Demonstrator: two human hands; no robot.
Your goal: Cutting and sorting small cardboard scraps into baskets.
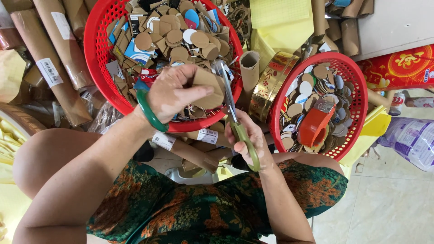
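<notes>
Gripping a brown cardboard piece in my left hand, my right hand closed on green-handled scissors, above the big red plastic basket of cardboard scraps; the smaller red basket holds cut discs.

Red baskets crowding both sides

Cardboard piece, centre frame: matt brown, slightly rough. Scissors: bright polished metal blades, smooth olive plastic handles. Both baskets, upper left and right: glossy red perforated plastic. Bangle: glossy green. Tin lid, upper centre: shiny gold metal.
</notes>
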